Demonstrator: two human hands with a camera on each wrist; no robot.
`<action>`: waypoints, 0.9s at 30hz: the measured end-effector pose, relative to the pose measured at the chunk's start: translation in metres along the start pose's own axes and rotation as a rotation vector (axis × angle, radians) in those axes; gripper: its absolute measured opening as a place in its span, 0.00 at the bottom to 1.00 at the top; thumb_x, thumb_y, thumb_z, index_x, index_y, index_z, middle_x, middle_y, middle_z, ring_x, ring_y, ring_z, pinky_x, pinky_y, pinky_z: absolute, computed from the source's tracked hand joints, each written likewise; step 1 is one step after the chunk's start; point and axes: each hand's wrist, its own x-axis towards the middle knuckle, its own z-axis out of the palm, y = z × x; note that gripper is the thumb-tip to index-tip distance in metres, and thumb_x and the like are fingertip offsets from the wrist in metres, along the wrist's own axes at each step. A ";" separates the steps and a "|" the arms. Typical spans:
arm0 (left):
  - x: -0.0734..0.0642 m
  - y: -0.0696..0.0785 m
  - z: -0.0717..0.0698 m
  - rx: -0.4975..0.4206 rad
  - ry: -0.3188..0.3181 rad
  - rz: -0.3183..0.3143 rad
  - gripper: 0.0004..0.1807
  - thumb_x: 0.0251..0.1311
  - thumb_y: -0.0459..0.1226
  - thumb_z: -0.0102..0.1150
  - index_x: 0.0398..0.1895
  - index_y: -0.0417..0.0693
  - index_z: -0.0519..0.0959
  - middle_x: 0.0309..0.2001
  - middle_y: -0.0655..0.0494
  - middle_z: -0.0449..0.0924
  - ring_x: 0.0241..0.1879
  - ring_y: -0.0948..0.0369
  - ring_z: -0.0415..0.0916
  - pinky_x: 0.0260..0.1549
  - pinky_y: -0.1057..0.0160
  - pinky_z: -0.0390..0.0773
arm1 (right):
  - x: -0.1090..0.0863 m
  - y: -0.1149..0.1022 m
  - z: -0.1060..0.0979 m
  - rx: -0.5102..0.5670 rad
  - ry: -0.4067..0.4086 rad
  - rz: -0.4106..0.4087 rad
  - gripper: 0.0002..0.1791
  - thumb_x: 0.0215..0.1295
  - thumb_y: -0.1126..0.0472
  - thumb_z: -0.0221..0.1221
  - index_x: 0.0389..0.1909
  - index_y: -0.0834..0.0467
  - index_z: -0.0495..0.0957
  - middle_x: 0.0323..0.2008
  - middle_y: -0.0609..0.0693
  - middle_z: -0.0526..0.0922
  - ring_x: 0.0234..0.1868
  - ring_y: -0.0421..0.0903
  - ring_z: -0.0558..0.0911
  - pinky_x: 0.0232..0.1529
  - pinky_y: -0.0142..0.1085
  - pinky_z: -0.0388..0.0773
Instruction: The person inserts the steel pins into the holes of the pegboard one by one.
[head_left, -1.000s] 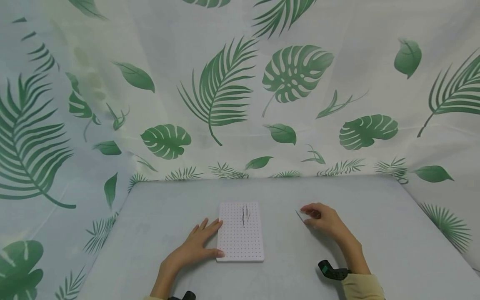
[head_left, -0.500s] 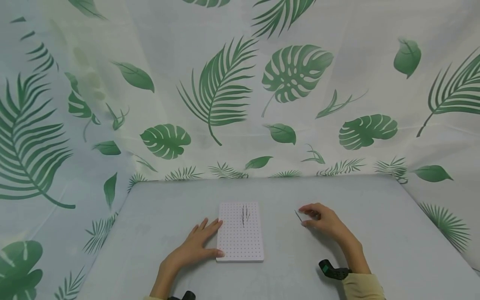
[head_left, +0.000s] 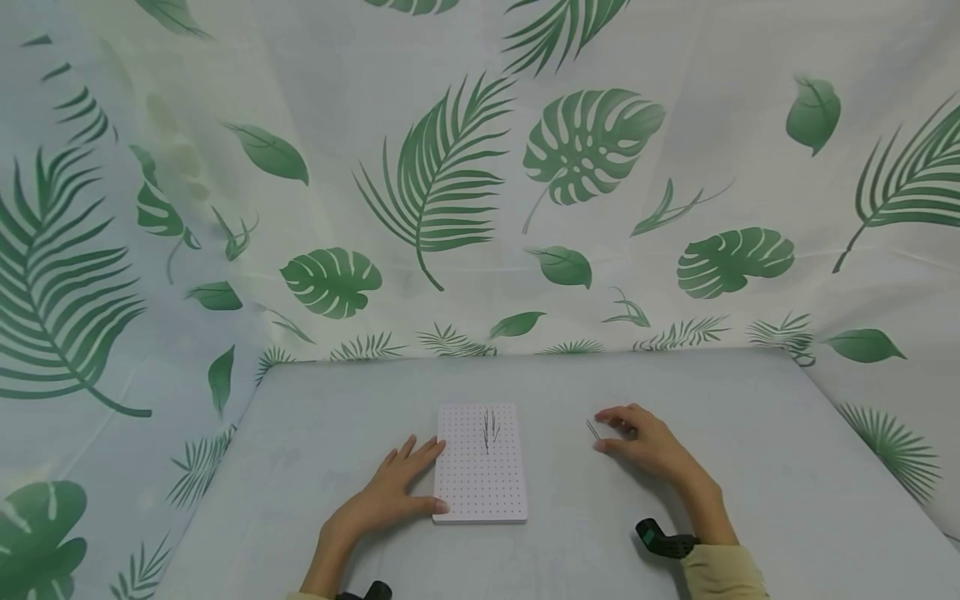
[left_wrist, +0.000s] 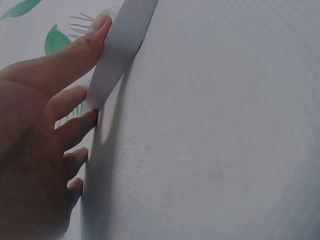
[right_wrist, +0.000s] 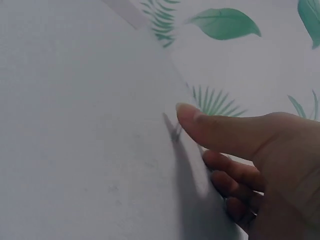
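Observation:
A white pegboard with rows of small holes lies on the table, its side edge visible in the left wrist view. Several thin dark pins show on its far part; whether they stand or lie is hard to tell. My left hand rests along the board's left side, fingers spread and mostly straight, thumb touching the near left corner. To the right of the board, my right hand holds a thin metal pin close to the tabletop by the thumb. My thumb partly hides it in the right wrist view.
The pale table ends at a white curtain printed with green leaves, which also hangs along both sides. A black wrist device sits near the right sleeve. Another black device shows below the left hand.
My right hand has shifted slightly left, the thin pin moving a little left with it; two thin lines now show there. The left hand and the pegboard have stayed put.

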 end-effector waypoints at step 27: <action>0.000 -0.001 0.002 0.005 0.013 -0.011 0.52 0.55 0.55 0.73 0.79 0.47 0.62 0.80 0.44 0.58 0.81 0.36 0.41 0.78 0.32 0.38 | 0.001 0.003 0.003 -0.024 0.003 -0.060 0.29 0.54 0.58 0.77 0.57 0.60 0.82 0.44 0.53 0.81 0.45 0.48 0.77 0.46 0.47 0.78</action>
